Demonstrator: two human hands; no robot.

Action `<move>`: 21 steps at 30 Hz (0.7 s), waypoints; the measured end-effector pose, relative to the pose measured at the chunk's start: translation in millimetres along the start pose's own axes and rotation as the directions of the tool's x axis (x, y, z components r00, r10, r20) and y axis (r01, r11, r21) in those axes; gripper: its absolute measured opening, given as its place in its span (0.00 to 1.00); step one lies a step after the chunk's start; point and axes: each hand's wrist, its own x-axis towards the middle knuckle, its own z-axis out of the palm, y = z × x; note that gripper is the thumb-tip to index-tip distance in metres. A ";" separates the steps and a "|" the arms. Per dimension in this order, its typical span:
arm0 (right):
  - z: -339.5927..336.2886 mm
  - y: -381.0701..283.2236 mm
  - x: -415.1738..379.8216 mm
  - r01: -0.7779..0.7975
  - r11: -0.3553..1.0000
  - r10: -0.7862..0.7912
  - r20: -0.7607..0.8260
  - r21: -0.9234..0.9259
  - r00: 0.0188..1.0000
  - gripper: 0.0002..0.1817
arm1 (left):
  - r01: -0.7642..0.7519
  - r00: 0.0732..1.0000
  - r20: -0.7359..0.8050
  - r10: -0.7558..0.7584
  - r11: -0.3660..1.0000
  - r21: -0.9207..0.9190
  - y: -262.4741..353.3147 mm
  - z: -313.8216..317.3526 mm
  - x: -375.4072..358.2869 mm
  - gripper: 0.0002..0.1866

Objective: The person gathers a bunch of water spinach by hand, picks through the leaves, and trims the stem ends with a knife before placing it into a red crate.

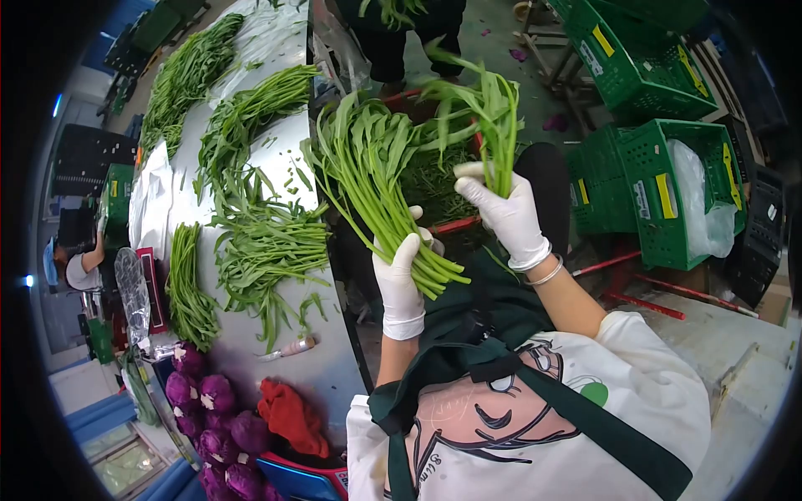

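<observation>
I've got thin white gloves on my left grip and right grip, cuffs wrinkled. Pale round bangle, right wrist. White T-shirt, short sleeves; cartoon print: black lines, pink fill, green spot, script lettering partly hidden. Dark green apron, broad straps.

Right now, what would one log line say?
left hand: holds larger greens bunch | right hand: holds smaller greens bunch | table: more greens

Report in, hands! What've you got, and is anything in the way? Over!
Left hand: holding big green bunch. Right hand: holding smaller bunch. Nothing seen blocking either. Over.
</observation>
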 end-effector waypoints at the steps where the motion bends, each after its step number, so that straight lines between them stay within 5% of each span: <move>1: 8.2 -0.6 -2.1 0.111 0.993 -0.111 0.007 -0.034 0.994 0.15 | -0.023 0.999 -0.033 0.024 0.999 0.027 0.2 3.3 -0.6 0.19; 3: 11.8 1.1 -11.0 0.101 0.980 -0.091 0.069 -0.171 0.993 0.17 | -0.030 0.999 -0.033 0.032 0.997 0.065 -3.4 2.5 0.2 0.21; 5: 13.6 -1.2 -18.2 -0.073 0.958 0.117 0.147 -0.277 0.982 0.17 | -0.060 0.996 -0.059 0.064 0.996 0.063 -6.3 5.8 1.6 0.22; 7: 20.9 13.2 -19.1 0.101 0.985 -0.070 0.213 -0.138 0.974 0.20 | -0.069 0.998 -0.002 0.069 0.997 0.038 -7.6 1.7 0.2 0.23; 15: 7.9 -1.9 -10.5 -0.157 0.983 0.174 0.221 -0.092 0.960 0.09 | -0.106 0.994 0.025 0.104 0.991 0.086 -6.7 -0.6 -0.4 0.24; 19: -4.5 -2.0 1.0 0.033 0.986 -0.042 0.051 0.166 0.998 0.07 | -0.052 0.999 0.001 0.052 0.998 0.021 1.9 2.7 -3.4 0.23; 21: -10.1 -6.9 0.0 -0.081 0.979 0.060 0.115 0.188 0.992 0.07 | -0.056 0.998 -0.010 0.057 0.998 0.024 2.0 2.6 -2.7 0.23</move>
